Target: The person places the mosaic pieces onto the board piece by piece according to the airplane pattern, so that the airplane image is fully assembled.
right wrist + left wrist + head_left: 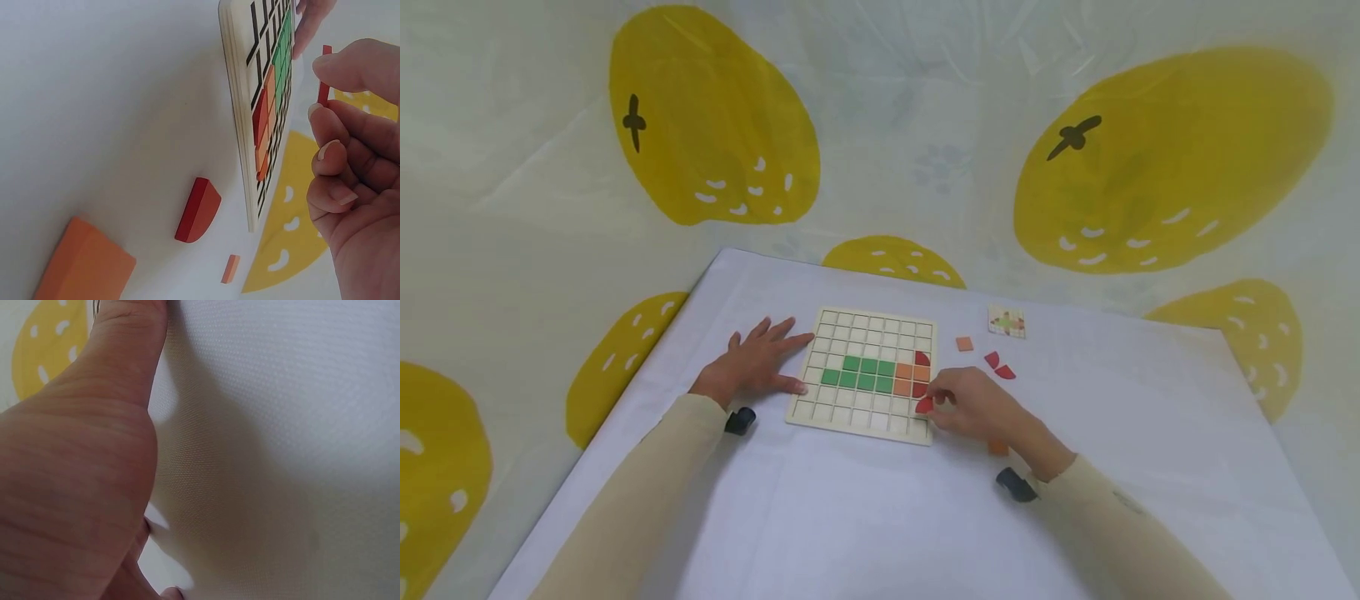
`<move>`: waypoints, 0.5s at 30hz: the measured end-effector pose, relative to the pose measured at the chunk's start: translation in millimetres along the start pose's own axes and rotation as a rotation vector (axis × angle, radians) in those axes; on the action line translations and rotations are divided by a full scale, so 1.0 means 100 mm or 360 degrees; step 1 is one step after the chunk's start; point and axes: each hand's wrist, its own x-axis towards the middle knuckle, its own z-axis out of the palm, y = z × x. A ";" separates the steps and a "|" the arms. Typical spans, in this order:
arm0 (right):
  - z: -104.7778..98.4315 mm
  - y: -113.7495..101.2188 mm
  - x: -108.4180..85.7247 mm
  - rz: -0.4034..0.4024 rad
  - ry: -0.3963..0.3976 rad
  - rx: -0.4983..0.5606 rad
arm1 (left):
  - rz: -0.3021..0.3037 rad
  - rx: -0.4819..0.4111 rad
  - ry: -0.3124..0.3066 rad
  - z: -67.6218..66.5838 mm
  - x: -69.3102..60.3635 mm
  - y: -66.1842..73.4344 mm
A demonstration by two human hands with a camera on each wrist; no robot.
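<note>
A pale wooden grid board (857, 325) lies flat on the white-covered table. On it, green squares (867, 382) form two rows, orange squares (903, 378) adjoin them at the right, and red quarter-circle tiles (922, 358) sit near the right edge. My right hand (973, 402) pinches another red quarter-circle tile (324, 75) between thumb and index finger, over the board's lower right part. With fingers spread, my left hand (756, 362) rests at the board's left edge, index finger and thumb touching it. The left wrist view catches only that hand (75, 475) and white cloth.
Right of the board lie an orange square (964, 343), two loose red quarter-circle tiles (1004, 372) and a small patterned card (1006, 322). Another orange tile (997, 447) is partly hidden by my right forearm. A lemon-printed cloth (910, 125) hangs behind the table.
</note>
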 end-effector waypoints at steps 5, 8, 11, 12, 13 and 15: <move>0.00 -0.02 0.05 -0.0050 -0.0004 0.0005 | -0.0007 -0.0005 0.0003 0.01 0.01 0.00; 0.00 -0.04 0.08 -0.0083 0.0003 0.0012 | -0.0007 -0.0006 0.0010 0.01 0.01 0.00; 0.01 -0.07 0.11 -0.0116 0.0009 0.0013 | -0.0004 0.0001 0.0013 0.01 0.01 0.00; 0.01 -0.08 0.12 -0.0121 0.0009 0.0018 | -0.0005 0.0004 0.0014 0.01 0.02 0.01; 0.01 -0.09 0.13 -0.0123 0.0009 0.0025 | -0.0003 0.0006 0.0016 0.01 0.02 0.01; 0.01 -0.12 0.15 -0.0115 0.0003 0.0043 | -0.0007 0.0008 0.0013 0.01 0.02 0.01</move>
